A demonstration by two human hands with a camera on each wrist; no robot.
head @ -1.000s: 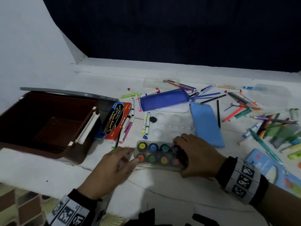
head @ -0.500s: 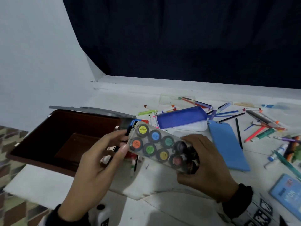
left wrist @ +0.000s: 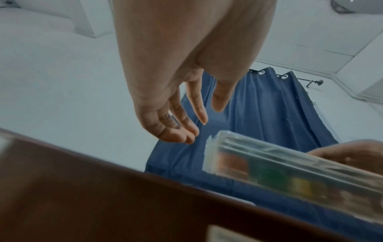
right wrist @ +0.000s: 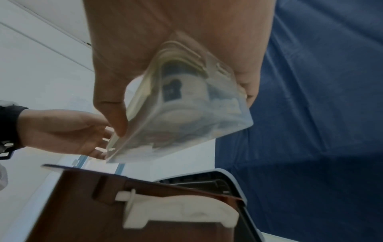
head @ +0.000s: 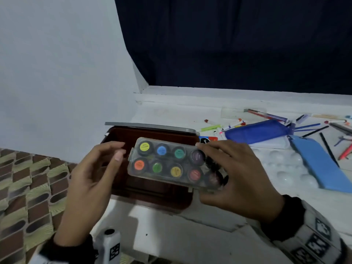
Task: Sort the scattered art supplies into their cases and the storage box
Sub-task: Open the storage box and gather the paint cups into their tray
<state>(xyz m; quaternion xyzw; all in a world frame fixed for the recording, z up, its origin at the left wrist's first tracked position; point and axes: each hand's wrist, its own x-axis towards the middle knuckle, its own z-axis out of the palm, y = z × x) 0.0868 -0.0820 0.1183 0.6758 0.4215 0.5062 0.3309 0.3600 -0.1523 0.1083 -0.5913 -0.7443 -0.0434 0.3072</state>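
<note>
A clear plastic case of round paint pots (head: pixel 169 162) hangs in the air over the open brown storage box (head: pixel 122 134). My right hand (head: pixel 234 176) grips the case by its right end, thumb below and fingers on top; the right wrist view shows the case (right wrist: pixel 186 104) clamped under the palm. My left hand (head: pixel 106 161) is just left of the case with relaxed fingers, apart from it. In the left wrist view its fingers (left wrist: pixel 178 131) hang free beside the case's end (left wrist: pixel 269 170), above the box wall (left wrist: pixel 103 196).
Markers and pens (head: pixel 234 124) lie scattered on the white table, with a dark blue pouch (head: pixel 255 131), a light blue case (head: pixel 320 164) and a white paint palette (head: pixel 282 168) to the right. The box's grey lid (head: pixel 150 126) stands open behind it. Patterned floor lies left.
The paint case was lifted off the table and carried left until it is over the storage box. My left hand has let go of its end; the right still holds it.
</note>
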